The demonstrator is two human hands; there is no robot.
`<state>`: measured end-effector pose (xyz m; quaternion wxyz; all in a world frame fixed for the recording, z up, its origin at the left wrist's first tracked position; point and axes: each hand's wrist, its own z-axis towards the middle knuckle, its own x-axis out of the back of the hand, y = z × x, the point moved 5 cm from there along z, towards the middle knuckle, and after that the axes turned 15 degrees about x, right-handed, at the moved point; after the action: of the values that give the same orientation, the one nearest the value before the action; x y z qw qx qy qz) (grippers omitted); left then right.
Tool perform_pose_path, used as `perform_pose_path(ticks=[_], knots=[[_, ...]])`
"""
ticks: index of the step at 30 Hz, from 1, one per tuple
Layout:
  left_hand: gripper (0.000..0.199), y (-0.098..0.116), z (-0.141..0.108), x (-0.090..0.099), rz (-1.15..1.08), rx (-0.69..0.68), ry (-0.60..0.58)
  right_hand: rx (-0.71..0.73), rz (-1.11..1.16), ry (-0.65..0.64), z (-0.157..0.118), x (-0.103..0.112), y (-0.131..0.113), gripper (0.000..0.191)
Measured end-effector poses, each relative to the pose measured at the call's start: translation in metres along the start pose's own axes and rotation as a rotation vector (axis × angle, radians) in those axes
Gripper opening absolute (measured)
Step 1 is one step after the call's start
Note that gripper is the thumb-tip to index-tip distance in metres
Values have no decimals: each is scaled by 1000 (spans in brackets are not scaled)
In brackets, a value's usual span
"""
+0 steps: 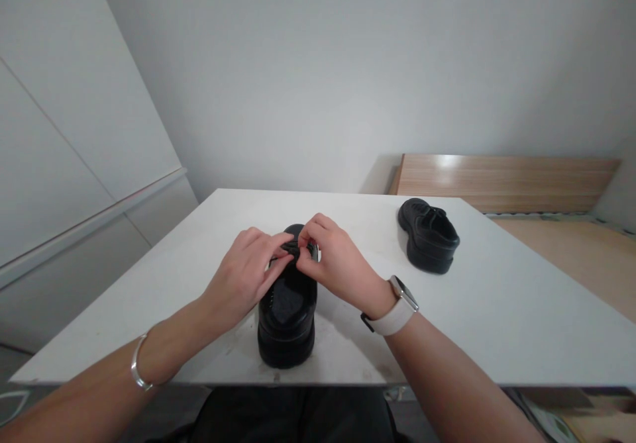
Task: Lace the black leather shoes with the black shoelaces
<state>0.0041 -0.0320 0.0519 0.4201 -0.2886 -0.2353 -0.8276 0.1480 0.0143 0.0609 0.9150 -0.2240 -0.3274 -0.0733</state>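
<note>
A black lace-up shoe [287,324] stands upright on the white table [199,231], heel toward me and toe toward the wall. Over its lacing, my left hand [248,267] pinches the black shoelace [291,248] between thumb and fingers from the left. From the right, my right hand [330,254] has thumb and index finger closed on the same lace, close to the left fingertips. Part of the lace and the shoe's tongue are hidden behind the fingers. A second black shoe [431,236], with its lace tied, rests apart at the right.
A pale wall [318,85] rises behind the table. Beyond the table's right side is a wooden headboard [497,178] with a bare wooden bed base [571,244]. White cabinet panels [74,132] stand at the left. The table's front edge is just before my lap.
</note>
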Motion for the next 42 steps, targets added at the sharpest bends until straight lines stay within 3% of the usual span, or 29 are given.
perform_pose_path(ticks=[7, 12, 15, 18, 20, 22, 28, 31, 35, 37, 40, 42], knots=[[15, 2, -2, 4, -68, 43, -151, -119, -51, 25, -5, -5, 2, 15], [14, -2, -3, 2, -161, 154, -182, -79, -2, 1, -12, 4, 5, 11], [39, -17, -6, -6, -252, 335, -241, -111, -252, 43, -22, 32, 22, 9], [62, -26, -9, -21, -314, 425, -460, -299, -659, 97, -36, 69, 47, 27], [65, -27, -7, -30, -280, 428, -607, -390, -810, 64, -44, 84, 62, 32], [63, -27, -2, -36, -226, 436, -665, -431, -911, -9, -49, 88, 73, 34], [49, -26, 30, -58, -281, 433, -626, -639, -1112, -289, -73, 85, 103, 39], [51, -30, 49, -80, -271, 433, -600, -639, -1089, -411, -78, 84, 111, 29], [52, -38, 78, -113, -215, 478, -542, -656, -1224, -260, -78, 104, 106, 30], [53, -41, 91, -129, -200, 497, -511, -737, -1256, -213, -82, 114, 108, 33], [53, -42, 104, -151, -188, 515, -472, -879, -1126, -314, -92, 119, 121, 25], [52, -40, 110, -163, -180, 528, -458, -887, -1065, -357, -94, 116, 128, 21]])
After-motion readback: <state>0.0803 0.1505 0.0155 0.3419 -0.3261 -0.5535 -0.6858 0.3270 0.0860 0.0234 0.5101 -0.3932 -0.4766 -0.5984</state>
